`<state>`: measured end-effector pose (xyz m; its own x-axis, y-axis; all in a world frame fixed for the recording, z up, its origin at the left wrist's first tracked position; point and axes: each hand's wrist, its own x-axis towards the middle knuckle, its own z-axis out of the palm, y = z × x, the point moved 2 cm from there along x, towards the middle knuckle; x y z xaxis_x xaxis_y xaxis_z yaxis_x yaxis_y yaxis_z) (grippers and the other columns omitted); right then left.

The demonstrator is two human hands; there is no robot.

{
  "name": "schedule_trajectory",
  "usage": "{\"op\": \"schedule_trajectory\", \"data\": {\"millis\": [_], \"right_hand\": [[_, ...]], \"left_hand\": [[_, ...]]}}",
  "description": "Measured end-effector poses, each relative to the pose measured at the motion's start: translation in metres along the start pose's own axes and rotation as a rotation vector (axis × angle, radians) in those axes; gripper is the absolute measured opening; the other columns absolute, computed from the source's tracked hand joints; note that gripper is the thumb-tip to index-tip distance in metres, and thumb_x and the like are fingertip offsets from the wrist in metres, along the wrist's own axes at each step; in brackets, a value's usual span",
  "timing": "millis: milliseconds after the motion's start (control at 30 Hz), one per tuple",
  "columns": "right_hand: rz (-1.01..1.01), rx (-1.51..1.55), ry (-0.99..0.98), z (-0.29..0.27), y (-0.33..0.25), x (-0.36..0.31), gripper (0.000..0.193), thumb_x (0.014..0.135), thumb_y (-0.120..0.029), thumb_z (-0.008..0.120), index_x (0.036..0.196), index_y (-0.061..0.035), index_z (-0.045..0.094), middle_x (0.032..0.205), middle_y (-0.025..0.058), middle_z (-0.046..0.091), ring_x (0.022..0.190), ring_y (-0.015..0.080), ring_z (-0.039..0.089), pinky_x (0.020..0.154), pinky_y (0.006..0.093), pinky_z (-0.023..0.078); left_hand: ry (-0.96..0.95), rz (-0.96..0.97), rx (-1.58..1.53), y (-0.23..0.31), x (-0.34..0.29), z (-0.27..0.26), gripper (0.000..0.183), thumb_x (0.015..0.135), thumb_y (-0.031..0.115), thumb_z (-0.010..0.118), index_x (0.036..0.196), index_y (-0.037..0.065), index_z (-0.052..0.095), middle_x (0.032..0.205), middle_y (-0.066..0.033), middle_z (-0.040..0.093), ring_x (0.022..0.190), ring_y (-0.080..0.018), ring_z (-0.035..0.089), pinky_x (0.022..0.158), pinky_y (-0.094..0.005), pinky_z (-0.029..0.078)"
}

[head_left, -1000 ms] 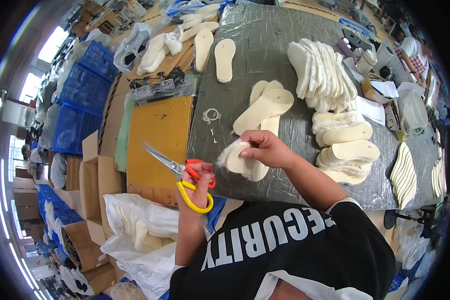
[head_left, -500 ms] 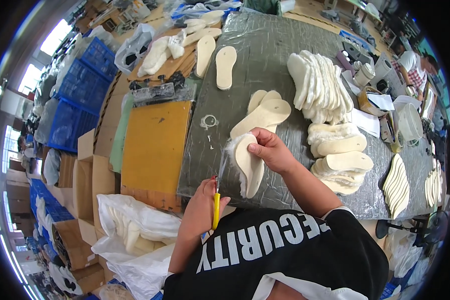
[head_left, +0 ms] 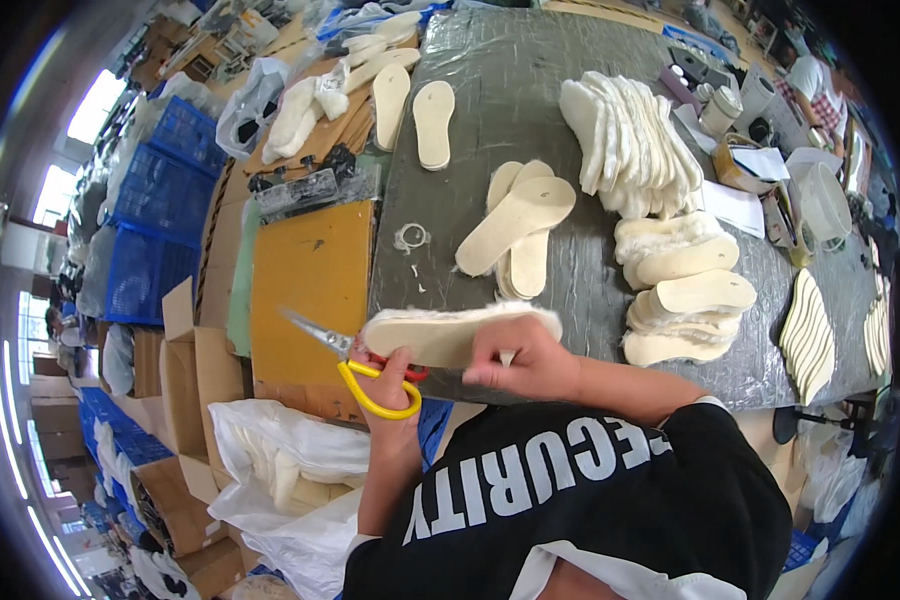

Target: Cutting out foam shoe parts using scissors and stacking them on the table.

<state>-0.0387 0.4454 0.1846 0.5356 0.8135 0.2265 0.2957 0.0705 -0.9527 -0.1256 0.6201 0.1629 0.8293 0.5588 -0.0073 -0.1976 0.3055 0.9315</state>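
A fleece-lined insole [head_left: 425, 338] lies crosswise between my hands at the table's near edge, its smooth cream side facing me and white fluff along its upper edge. My left hand [head_left: 390, 392] is closed on the scissors [head_left: 347, 375], which have yellow and red handles. Its fingers also meet the insole's left end, and the blades point away to the upper left. Over the insole's right part, my right hand [head_left: 523, 358] is closed with curled fingers, a pale bit showing between them. Just beyond lies a small crossed pile of insoles [head_left: 518, 225].
Fleece insoles stand in a long stack [head_left: 635, 145] and a shorter pile [head_left: 685, 290] on the right. Two flat insoles [head_left: 433, 125] lie at the back. A yellow board [head_left: 305, 290] and an open carton [head_left: 205, 385] are on the left, near a white bag of insoles [head_left: 290, 450].
The insole has turned from upright to crosswise, and my left hand has come up to its left end. The scissors have swung out to the left. My right hand has moved down slightly.
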Motion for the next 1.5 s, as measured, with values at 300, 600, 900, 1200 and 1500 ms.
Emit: {"op": "schedule_trajectory", "data": {"millis": [300, 600, 900, 1200, 1500], "right_hand": [[0.218, 1.129, 0.197, 0.05, 0.055, 0.006, 0.066, 0.077, -0.035, 0.071, 0.125, 0.0004, 0.043, 0.121, 0.0114, 0.053, 0.114, 0.0235, 0.047, 0.098, 0.0374, 0.035], [0.177, 1.191, 0.519, -0.008, 0.059, 0.01, 0.043, 0.084, -0.007, 0.063, 0.123, -0.0063, 0.045, 0.114, 0.0081, 0.056, 0.107, 0.0252, 0.054, 0.094, 0.042, 0.044], [0.141, 1.229, 0.434, -0.032, 0.054, 0.003, 0.048, 0.084, -0.006, 0.062, 0.127, -0.0107, 0.041, 0.12, 0.0061, 0.053, 0.113, 0.0245, 0.051, 0.095, 0.0447, 0.043], [0.061, 1.133, 0.458, -0.035, 0.05, -0.001, 0.054, 0.083, -0.009, 0.063, 0.131, -0.0116, 0.037, 0.126, 0.0065, 0.049, 0.117, 0.0252, 0.048, 0.096, 0.045, 0.043], [0.083, 1.112, 0.473, -0.041, 0.049, -0.003, 0.056, 0.082, -0.011, 0.066, 0.13, -0.0085, 0.039, 0.123, 0.0082, 0.051, 0.115, 0.0255, 0.05, 0.096, 0.0427, 0.042]], "left_hand": [[0.056, -0.111, -0.31, -0.013, -0.019, 0.039, 0.036, 0.08, 0.002, 0.057, 0.116, 0.002, 0.05, 0.11, -0.0111, 0.056, 0.102, -0.024, 0.056, 0.089, -0.0374, 0.046], [-0.259, -0.066, 0.673, -0.012, -0.019, 0.011, 0.036, 0.086, 0.012, 0.058, 0.114, -0.004, 0.043, 0.104, -0.0166, 0.057, 0.095, -0.0253, 0.058, 0.083, -0.0338, 0.045], [-0.538, 0.136, 1.374, 0.018, -0.023, 0.023, 0.041, 0.081, 0.012, 0.063, 0.115, -0.003, 0.046, 0.098, -0.0199, 0.053, 0.09, -0.0354, 0.055, 0.078, -0.0385, 0.045], [-0.566, 0.029, 1.291, 0.035, -0.023, 0.038, 0.041, 0.085, 0.021, 0.061, 0.11, -0.008, 0.046, 0.101, -0.022, 0.054, 0.091, -0.0371, 0.055, 0.078, -0.0413, 0.045], [-0.627, 0.201, 1.446, 0.037, -0.026, 0.04, 0.04, 0.084, 0.021, 0.06, 0.11, -0.005, 0.046, 0.099, -0.0224, 0.054, 0.093, -0.0387, 0.054, 0.079, -0.043, 0.044]]}}
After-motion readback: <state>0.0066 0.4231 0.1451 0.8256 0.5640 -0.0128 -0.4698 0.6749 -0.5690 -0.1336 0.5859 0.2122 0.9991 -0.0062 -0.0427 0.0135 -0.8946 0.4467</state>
